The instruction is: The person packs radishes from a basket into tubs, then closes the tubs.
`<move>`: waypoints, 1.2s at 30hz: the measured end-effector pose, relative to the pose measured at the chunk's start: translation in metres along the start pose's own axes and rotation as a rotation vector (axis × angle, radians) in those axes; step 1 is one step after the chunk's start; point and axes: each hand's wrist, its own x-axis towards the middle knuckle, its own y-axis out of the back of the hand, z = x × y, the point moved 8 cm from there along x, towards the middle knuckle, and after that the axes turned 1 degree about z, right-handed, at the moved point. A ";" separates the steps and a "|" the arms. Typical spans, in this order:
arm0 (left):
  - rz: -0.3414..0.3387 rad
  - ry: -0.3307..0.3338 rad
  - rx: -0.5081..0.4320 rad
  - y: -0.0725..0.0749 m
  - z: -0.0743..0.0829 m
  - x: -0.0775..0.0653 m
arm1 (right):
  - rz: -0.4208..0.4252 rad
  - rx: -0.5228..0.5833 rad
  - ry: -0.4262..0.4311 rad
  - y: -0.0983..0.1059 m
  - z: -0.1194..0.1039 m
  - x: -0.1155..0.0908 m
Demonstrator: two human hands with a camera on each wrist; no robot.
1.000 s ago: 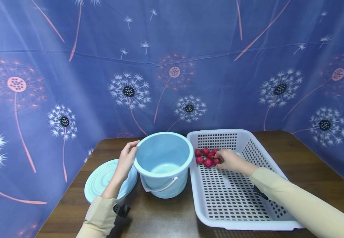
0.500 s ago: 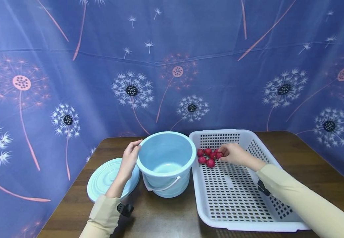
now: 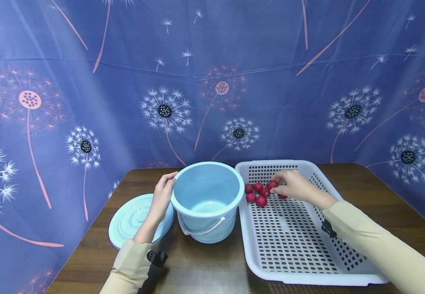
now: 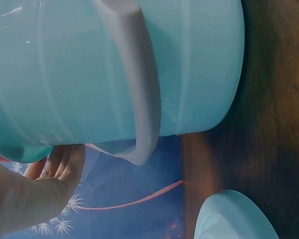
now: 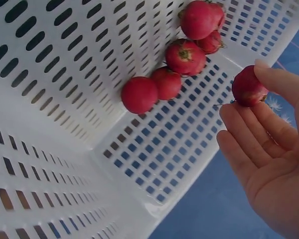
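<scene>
My left hand (image 3: 161, 197) holds the rim of a light blue bucket (image 3: 206, 222) from its left side. Its fingers (image 4: 65, 167) meet the outer wall just under the rim. Inside a white perforated basket (image 3: 287, 249), my right hand (image 3: 295, 185) pinches a red radish (image 5: 249, 85) between thumb and fingertips. A thin root trails from that radish in the right wrist view. Several more radishes (image 3: 261, 201) lie grouped at the basket's back left, by its side wall. Seen from the head, the bucket's inside shows only its bare floor.
A round light blue lid (image 3: 122, 222) lies left of the bucket, partly behind the left forearm. The bucket's white handle (image 3: 206, 230) hangs down at its front. Bucket, lid and basket stand on a dark wooden table (image 3: 201, 271), with a blue dandelion-print cloth (image 3: 205, 49) behind.
My right hand has shifted slightly right and up with a radish at its fingertips, and another radish shows beneath the hand. The left hand stays at the bucket rim.
</scene>
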 end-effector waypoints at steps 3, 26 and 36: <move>-0.007 -0.002 0.001 0.000 0.001 0.000 | 0.025 -0.016 0.030 0.003 -0.005 -0.001; -0.036 0.035 0.001 0.001 -0.003 0.002 | 0.161 0.033 0.102 0.045 -0.040 0.003; -0.029 0.029 0.034 0.001 -0.002 0.000 | 0.207 0.087 0.159 0.050 -0.059 0.008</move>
